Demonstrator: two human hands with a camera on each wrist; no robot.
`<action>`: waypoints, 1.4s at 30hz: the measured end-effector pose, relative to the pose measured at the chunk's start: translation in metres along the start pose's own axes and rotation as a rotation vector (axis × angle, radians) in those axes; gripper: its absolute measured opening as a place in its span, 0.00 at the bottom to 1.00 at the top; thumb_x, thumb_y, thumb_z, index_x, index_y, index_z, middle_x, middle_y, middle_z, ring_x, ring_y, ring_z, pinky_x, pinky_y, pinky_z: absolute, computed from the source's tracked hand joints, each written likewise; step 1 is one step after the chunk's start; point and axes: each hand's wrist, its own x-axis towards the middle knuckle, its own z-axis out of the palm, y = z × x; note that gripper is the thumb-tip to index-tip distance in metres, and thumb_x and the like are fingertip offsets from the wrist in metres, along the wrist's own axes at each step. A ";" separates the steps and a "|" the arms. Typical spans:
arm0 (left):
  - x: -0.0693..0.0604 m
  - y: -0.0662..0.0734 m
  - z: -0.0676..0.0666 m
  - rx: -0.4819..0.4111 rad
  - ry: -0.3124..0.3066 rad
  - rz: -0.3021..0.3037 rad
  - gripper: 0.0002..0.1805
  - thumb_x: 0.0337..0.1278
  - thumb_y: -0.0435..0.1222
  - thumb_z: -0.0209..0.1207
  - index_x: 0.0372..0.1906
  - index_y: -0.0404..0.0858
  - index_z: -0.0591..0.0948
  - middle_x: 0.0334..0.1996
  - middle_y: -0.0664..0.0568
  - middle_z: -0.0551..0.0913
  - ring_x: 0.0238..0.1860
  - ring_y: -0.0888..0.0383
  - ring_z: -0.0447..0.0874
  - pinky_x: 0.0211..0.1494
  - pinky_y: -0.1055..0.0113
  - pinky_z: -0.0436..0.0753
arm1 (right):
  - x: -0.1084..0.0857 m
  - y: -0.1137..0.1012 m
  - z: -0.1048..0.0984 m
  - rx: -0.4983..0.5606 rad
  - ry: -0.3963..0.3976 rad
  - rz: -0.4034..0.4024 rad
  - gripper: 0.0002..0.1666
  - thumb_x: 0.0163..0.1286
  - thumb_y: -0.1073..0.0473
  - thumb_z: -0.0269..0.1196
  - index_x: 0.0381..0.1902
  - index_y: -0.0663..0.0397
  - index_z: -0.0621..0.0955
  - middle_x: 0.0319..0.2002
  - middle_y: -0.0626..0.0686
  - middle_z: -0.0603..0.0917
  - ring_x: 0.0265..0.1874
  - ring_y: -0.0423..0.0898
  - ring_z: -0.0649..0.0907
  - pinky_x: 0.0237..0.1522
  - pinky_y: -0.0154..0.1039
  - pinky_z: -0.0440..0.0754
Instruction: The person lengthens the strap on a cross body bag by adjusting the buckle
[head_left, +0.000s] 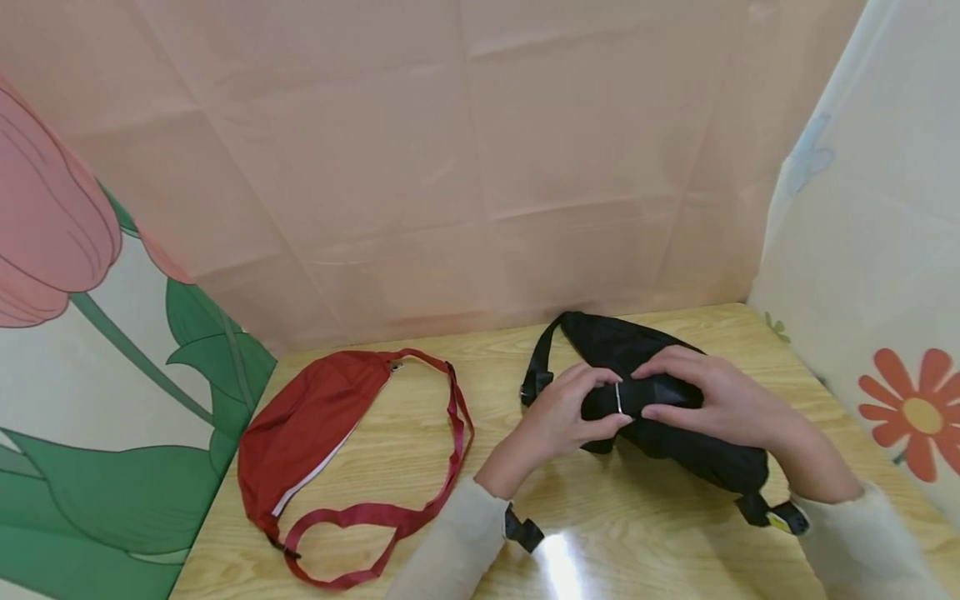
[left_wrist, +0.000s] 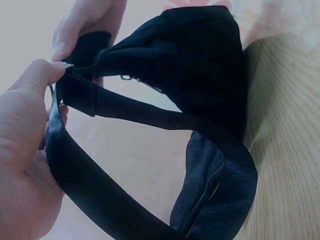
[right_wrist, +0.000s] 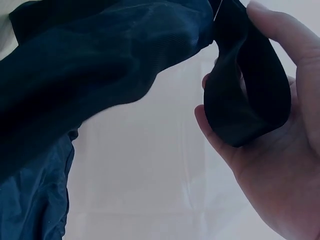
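Observation:
A black waist bag lies on the table at right centre, under both hands. Above it, my left hand pinches the bag's black strap between thumb and fingers, beside a thin pale line across it. My right hand grips the strap's other part from the right, thumb and fingers on either side. In the right wrist view, that strap loop bends round inside the right hand's grasp. The left wrist view shows a long strap loop hanging from the left hand, with the bag's zipper behind.
To the left, a red waist bag with a pale zipper lies on the wooden table, its red strap looped rightward. Printed cloth walls stand behind and beside. A black buckle end hangs near the right sleeve.

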 end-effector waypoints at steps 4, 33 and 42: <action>0.000 -0.001 0.000 -0.003 0.004 0.003 0.25 0.65 0.50 0.65 0.62 0.45 0.76 0.57 0.51 0.79 0.59 0.62 0.76 0.61 0.76 0.74 | 0.000 0.000 0.000 0.001 0.004 -0.005 0.29 0.55 0.62 0.78 0.53 0.38 0.82 0.49 0.34 0.80 0.46 0.34 0.81 0.51 0.21 0.73; -0.002 0.000 0.000 -0.005 0.002 -0.004 0.25 0.65 0.50 0.65 0.62 0.45 0.76 0.57 0.55 0.78 0.59 0.62 0.77 0.60 0.76 0.74 | -0.001 -0.003 -0.003 -0.008 -0.026 0.022 0.26 0.58 0.59 0.77 0.53 0.41 0.82 0.49 0.36 0.80 0.46 0.35 0.80 0.52 0.20 0.71; -0.002 0.000 -0.001 -0.014 0.005 -0.010 0.25 0.65 0.50 0.65 0.62 0.46 0.76 0.57 0.54 0.78 0.59 0.60 0.77 0.59 0.76 0.75 | -0.004 -0.002 -0.005 -0.012 0.017 0.027 0.29 0.54 0.62 0.79 0.53 0.37 0.82 0.49 0.33 0.81 0.47 0.35 0.81 0.53 0.19 0.71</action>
